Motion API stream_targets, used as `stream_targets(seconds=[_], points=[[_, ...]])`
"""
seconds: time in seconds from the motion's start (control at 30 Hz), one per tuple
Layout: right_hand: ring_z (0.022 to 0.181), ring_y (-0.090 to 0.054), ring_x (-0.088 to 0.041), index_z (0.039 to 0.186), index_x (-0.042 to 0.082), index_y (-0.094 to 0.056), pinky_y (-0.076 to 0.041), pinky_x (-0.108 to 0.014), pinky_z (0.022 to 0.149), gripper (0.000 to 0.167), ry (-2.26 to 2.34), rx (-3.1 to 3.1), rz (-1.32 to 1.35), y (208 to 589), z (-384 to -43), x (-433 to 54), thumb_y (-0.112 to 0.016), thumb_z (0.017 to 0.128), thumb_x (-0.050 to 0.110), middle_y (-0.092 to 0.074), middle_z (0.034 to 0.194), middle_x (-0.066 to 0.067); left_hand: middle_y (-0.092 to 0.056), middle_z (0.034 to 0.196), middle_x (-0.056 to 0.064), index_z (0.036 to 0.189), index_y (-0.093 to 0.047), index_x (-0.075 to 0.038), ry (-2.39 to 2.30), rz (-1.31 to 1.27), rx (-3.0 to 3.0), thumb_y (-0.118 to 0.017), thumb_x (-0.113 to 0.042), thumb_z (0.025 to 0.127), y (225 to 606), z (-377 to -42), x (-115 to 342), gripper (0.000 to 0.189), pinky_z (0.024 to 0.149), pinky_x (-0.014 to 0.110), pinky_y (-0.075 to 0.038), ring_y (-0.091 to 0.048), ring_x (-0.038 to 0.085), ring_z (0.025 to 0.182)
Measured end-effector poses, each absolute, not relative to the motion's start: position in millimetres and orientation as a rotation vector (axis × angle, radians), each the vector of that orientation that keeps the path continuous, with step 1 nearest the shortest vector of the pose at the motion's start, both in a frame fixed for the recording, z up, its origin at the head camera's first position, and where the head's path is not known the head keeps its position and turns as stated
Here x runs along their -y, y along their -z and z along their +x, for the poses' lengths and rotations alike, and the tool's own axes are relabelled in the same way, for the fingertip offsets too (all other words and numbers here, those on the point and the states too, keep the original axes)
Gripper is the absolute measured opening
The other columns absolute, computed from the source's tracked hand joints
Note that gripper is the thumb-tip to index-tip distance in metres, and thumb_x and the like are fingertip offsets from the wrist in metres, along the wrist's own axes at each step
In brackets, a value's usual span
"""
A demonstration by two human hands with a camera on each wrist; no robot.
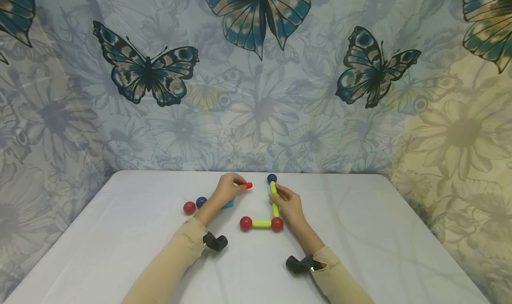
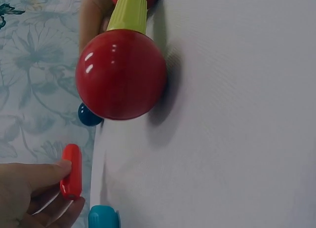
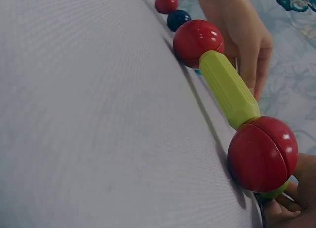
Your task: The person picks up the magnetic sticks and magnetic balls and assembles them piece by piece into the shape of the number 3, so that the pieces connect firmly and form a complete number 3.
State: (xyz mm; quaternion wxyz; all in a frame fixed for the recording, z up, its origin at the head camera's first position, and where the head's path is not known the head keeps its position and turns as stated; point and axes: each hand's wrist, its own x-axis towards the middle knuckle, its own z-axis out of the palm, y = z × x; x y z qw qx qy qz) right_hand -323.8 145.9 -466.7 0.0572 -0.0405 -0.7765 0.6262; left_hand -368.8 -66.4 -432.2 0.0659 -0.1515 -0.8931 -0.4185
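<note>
The L-shaped chain (image 1: 262, 224) lies on the white table (image 1: 360, 250), about the middle of its width: a red ball (image 1: 246, 223) at the left end, a short yellow-green rod, a second red ball (image 1: 277, 224) at the corner, and from there a yellow-green arm (image 1: 276, 211) which goes away from the person and finishes with a dark blue ball (image 1: 272, 178). This ball is near the far edge, so behind it the room is narrow; to the right and toward the person the white surface extends widely. The right hand (image 1: 291, 203) grips the arm at its middle, and its fingers partly hide the joint there. The left hand (image 1: 229, 188), apart from the right one, pinches a small red rod (image 1: 249, 185), which does not touch the chain. A bright blue piece (image 1: 229, 204), partly covered, lies below the left hand; farther left, another blue ball (image 1: 201, 202) sits just beside another red ball (image 1: 189, 207). Behind the table is a butterfly-patterned backdrop (image 1: 260, 113).
</note>
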Motion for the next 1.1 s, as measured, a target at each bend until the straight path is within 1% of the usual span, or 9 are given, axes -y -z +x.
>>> stream_targets(seconds=[0.27,0.73,0.93,1.1], points=[[0.135,-0.05,-0.028,0.136,0.007,-0.056,-0.046,-0.036,0.104,0.053,-1.898,2.36,-0.133,468.6,-326.2,-146.3,-0.074,0.087,0.021,-0.053,0.144,-0.015,-0.072,0.103,0.012,0.101,-0.073,-0.002,1.245,-0.487,2.707,-0.071,-0.008,0.087,426.6,-375.4,51.5,0.016,0.086,0.036,-0.055,-0.067,0.026,0.1],[0.135,-0.05,-0.028,0.135,0.007,-0.056,-0.047,-0.035,0.104,0.052,-1.899,2.361,-0.124,467.3,-325.4,-146.3,-0.073,0.088,0.021,-0.054,0.143,-0.015,-0.072,0.102,0.013,0.1,-0.073,-0.001,1.205,-0.601,2.726,-0.071,-0.004,0.086,426.5,-387.9,38.6,0.015,0.087,0.036,-0.055,-0.067,0.026,0.1],[0.134,-0.051,-0.028,0.135,0.006,-0.057,-0.047,-0.035,0.104,0.052,-1.894,2.357,-0.113,469.4,-325.4,-146.2,-0.073,0.087,0.019,-0.055,0.142,-0.015,-0.071,0.104,0.014,0.102,-0.072,0.0,1.211,-0.578,2.736,-0.069,-0.004,0.088,429.3,-391.7,34.5,0.015,0.086,0.035,-0.055,-0.065,0.025,0.099],[0.134,-0.051,-0.028,0.135,0.006,-0.057,-0.046,-0.036,0.105,0.051,-1.895,2.346,-0.098,468.3,-324.5,-146.0,-0.073,0.088,0.019,-0.055,0.142,-0.015,-0.072,0.105,0.014,0.102,-0.073,0.001,1.187,-0.532,2.738,-0.07,-0.005,0.087,432.2,-395.8,31.8,0.016,0.085,0.034,-0.055,-0.065,0.025,0.099]])
